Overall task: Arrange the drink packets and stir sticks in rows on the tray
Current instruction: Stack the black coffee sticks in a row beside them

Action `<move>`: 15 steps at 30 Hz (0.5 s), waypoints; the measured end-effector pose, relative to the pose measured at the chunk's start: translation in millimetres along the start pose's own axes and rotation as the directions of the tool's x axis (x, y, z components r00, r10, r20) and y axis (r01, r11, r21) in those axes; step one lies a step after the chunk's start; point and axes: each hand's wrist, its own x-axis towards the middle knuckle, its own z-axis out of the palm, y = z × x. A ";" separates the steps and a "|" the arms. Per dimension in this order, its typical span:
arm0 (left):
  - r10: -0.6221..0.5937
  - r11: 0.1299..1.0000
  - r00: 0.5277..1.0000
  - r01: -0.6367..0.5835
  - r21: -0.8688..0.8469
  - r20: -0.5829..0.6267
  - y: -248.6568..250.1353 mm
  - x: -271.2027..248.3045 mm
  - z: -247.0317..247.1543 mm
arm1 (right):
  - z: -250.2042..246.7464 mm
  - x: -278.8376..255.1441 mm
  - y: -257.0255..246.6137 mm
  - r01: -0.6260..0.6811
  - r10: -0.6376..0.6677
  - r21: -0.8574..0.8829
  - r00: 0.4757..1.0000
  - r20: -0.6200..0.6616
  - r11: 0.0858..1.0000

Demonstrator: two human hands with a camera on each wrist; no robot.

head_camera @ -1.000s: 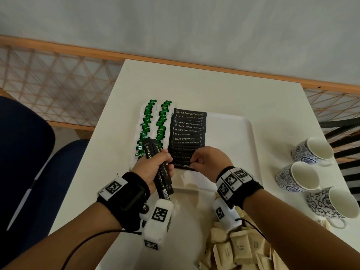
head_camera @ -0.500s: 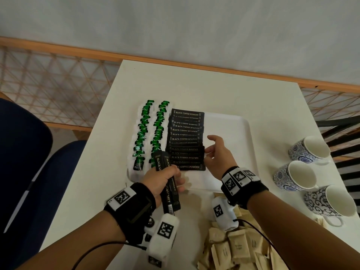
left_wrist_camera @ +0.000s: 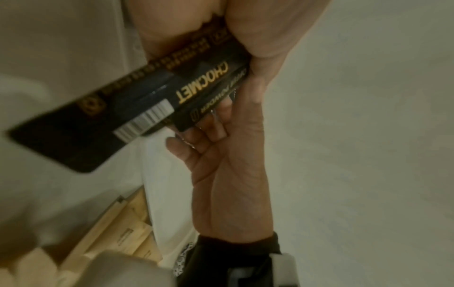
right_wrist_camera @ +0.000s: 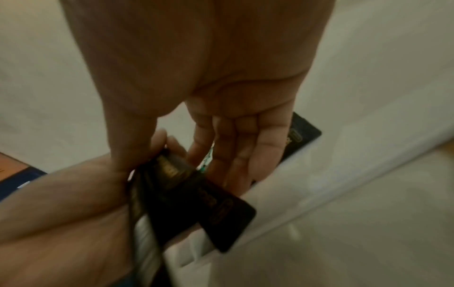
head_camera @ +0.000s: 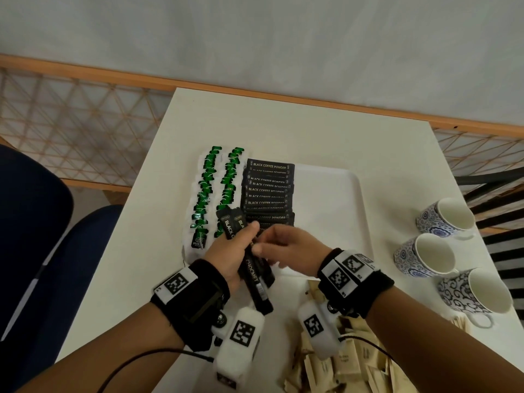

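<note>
**A:** Packets status: black coffee packets (head_camera: 268, 191) sit in an overlapping row on the tray (head_camera: 329, 199), left of its middle. Two rows of green tea packets (head_camera: 215, 194) lie just left of that. Right half of the tray is bare.

**B:** Hands?

**A:** Left hand (head_camera: 226, 255) has its fingers curled round a bundle of black packets (head_camera: 251, 275), held over the near end of the coffee row. Right hand (head_camera: 286, 249) meets it, thumb and fingers (right_wrist_camera: 203, 136) pinching one packet out of the bundle; the other fingers are loosely extended.

**B:** Risks?

**A:** Three, my read. One: the pinch drags a neighbour along, since the bundle is held tight and the packets are slick, so two land instead of one. Two: both hands hover right over the near end of the row, and a knuckle brushing it could shift the overlap. Three: the bundle sticks out well toward the near side; a loose grip could spill it onto the surface (head_camera: 283, 123).

**B:** Stir sticks?

**A:** Can't pick any out. Tan sachets (head_camera: 348, 364) are piled near right, off the tray. Three cups (head_camera: 442, 248) stand on the right, well apart from the work.
</note>
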 end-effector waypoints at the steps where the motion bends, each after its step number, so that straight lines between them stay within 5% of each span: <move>1: 0.008 1.000 1.000 -0.008 -0.005 -0.003 2.2 0.3 1.6 | 3.6 0.7 0.1 -0.006 0.006 -0.011 0.999 0.042 1.000; 6: 0.000 0.999 0.999 0.002 -0.040 0.034 7.4 -6.0 5.3 | 7.9 2.4 -3.3 0.024 -0.031 0.080 0.996 0.078 0.997; 15: 0.002 0.999 1.000 -0.001 -0.037 0.023 5.9 -8.7 -4.2 | -1.1 1.3 -3.5 -0.007 0.029 0.237 0.995 -0.092 0.971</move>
